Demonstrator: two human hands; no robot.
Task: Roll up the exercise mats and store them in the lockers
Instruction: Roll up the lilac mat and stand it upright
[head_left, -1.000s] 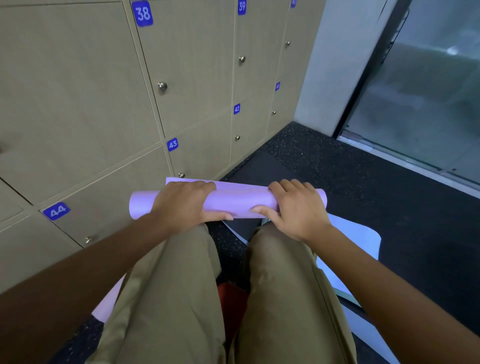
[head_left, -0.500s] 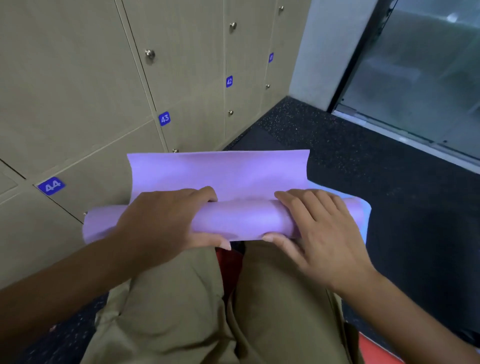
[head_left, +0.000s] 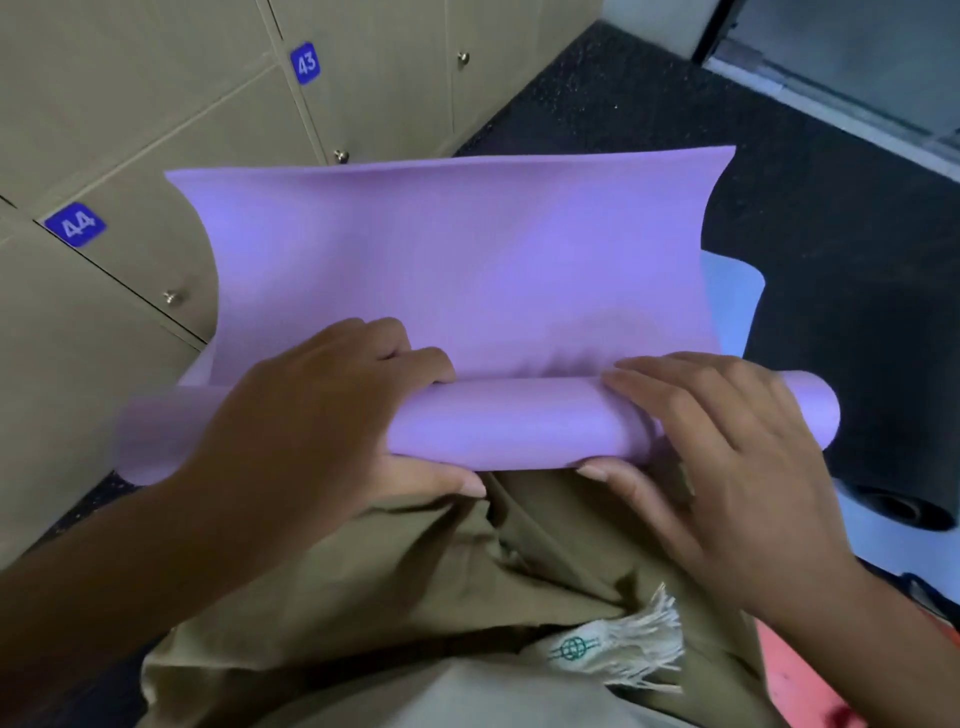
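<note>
We hold the purple mat (head_left: 467, 270) half rolled over our knees, just in front of locker 44 (head_left: 76, 225); our left hand (head_left: 311, 415) and right hand (head_left: 717, 457) both curl around the roll. If 1 hand presses harder, we judge the roll may skew into a cone, and the loose flap standing above the roll could spring open.

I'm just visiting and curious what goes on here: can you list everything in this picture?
Purple mat: one, purple, part rolled on the person's lap, loose end standing up.
Black mat: one, black, rolled, on the floor at right.
Light blue mat: one, pale blue, flat, behind the purple mat.
Lockers: several, beige, shut, blue tags 43 and 44, at left.
Floor: dark, speckled.
Trousers: olive.
Left hand: grips the roll.
Right hand: grips the roll.
</note>
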